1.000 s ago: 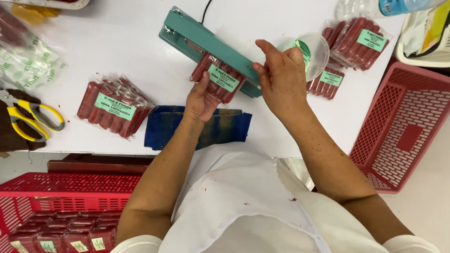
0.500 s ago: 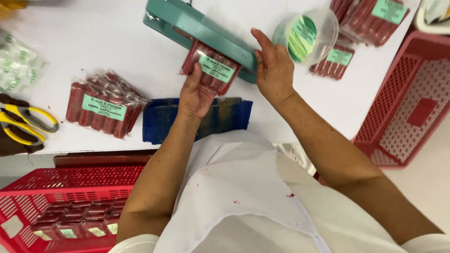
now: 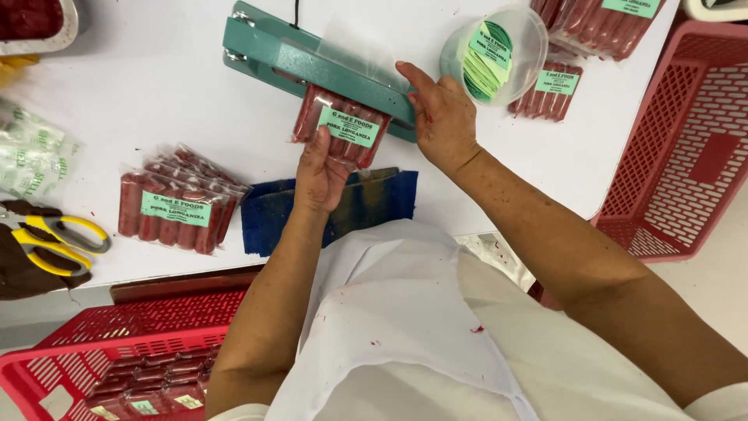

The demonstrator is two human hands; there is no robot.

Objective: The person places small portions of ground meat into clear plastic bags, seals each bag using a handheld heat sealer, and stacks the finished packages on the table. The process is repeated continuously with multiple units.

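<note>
Since half a second ago the right hand [image 3: 442,117] has pressed onto the teal metal heat sealer [image 3: 312,66], upper centre; the left hand [image 3: 319,173] grasps a clear plastic pack of red sausages with a green label [image 3: 341,126] beneath it; two similar packs lie centre left

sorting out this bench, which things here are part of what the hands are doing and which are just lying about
In use:
- left hand holding the sausage pack
- right hand on the teal sealer bar

Lying about:
- stacked sausage packs
- yellow scissors
- tub of green labels
- blue cloth
- red baskets
</note>
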